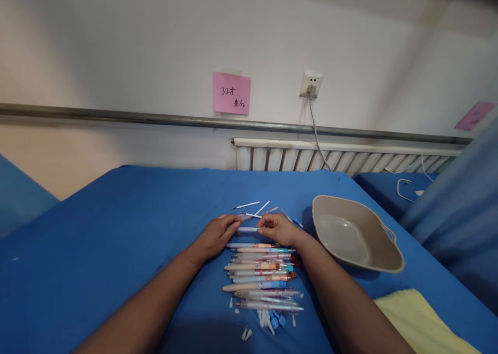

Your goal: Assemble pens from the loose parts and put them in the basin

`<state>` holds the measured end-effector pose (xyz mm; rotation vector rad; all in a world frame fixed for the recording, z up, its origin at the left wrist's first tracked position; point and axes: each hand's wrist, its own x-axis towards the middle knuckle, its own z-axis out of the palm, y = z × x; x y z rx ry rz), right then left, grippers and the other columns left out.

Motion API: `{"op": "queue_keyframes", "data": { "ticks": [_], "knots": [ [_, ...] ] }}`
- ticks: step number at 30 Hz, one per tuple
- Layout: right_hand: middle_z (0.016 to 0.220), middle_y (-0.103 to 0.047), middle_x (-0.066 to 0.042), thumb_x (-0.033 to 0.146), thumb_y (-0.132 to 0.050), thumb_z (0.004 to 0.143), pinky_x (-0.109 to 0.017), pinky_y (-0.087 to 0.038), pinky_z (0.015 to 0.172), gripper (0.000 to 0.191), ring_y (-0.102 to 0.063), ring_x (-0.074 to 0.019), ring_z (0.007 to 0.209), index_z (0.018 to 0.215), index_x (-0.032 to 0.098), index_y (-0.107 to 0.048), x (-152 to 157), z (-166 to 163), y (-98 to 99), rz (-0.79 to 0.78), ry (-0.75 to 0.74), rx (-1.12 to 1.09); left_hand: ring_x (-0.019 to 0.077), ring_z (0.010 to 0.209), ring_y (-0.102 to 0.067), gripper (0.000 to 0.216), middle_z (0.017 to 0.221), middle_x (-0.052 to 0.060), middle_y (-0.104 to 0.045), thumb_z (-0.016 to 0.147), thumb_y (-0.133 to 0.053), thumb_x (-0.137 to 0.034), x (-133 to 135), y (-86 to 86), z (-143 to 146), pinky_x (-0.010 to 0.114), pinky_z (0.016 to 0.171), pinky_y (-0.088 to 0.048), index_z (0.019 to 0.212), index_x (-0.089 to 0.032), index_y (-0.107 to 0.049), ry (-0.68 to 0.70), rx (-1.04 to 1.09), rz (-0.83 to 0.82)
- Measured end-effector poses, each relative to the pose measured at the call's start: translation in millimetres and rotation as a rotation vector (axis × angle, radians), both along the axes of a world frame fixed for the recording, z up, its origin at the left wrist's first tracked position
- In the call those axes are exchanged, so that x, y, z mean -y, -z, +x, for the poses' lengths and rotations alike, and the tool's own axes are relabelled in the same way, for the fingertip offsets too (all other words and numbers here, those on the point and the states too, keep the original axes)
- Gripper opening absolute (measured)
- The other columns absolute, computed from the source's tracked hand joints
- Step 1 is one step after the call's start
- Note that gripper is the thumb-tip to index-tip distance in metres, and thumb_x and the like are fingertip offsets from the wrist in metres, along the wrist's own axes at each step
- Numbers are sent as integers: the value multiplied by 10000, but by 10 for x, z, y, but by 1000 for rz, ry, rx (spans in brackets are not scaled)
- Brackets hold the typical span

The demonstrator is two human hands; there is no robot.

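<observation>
Between my two hands a light-coloured pen (248, 230) lies crosswise. My left hand (219, 233) has its fingers closed on the pen's left end, and my right hand (279, 228) pinches the right end. Just beyond my fingers are white pen refills (248, 205) and some clear pen parts. Nearer to me, a stack of several pens (257, 266) in pale, peach and blue colours lies side by side. Small white tips (265, 320) and blue pen pieces (277, 320) are scattered in front of that row.
A beige plastic basin (347, 228) stands on the blue-covered table (128, 214) to the right. A yellow cloth (418, 320) lies at the lower right. Behind the table are a radiator (280, 154), a wall socket (310, 84) with a cable, and a pink note (232, 93). A blue curtain (462, 208) hangs at right.
</observation>
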<state>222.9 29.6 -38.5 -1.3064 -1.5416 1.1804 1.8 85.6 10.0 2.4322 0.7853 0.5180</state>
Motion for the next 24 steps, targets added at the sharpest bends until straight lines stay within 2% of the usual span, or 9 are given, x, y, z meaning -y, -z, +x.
{"op": "queue_keyframes", "data": {
  "ticks": [5,10,15,19,24],
  "knots": [
    [576,-486,60,308,-635,733,-188,-299,482,160,-395,-72,514,765,156,-597,-7,9,9,21,34,1,218,990,-566,340,1075,60,-645,814,-561,-349,8,-6,3,334,886,-424,1121,-204,-582,0,72,57],
    [592,-481,55,310,-640,720,-191,-290,492,173,-390,-75,529,772,148,-609,6,0,-28,73,48,-19,182,818,-624,302,882,26,-687,898,-408,-358,-7,27,-2,290,780,-465,1046,-200,-618,-52,43,-47],
    [593,-483,57,292,-650,706,-193,-297,500,167,-391,-74,528,769,143,-608,-4,3,-20,55,60,-19,211,945,-596,387,1033,60,-657,802,-570,-365,-15,49,-2,314,855,-447,1150,-196,-570,-43,94,26],
    [586,-490,58,286,-651,713,-193,-302,503,152,-401,-75,527,772,151,-612,-12,17,6,29,43,2,191,799,-626,338,847,28,-686,901,-397,-379,-16,38,-7,304,765,-471,1120,-205,-588,-78,22,-53],
    [559,-483,60,230,-636,719,-187,-293,485,90,-400,-73,513,760,152,-615,-2,19,0,25,27,32,213,945,-589,395,1027,53,-662,808,-564,-357,-8,23,-3,326,858,-444,1173,-208,-555,-27,56,36]
  ]
}}
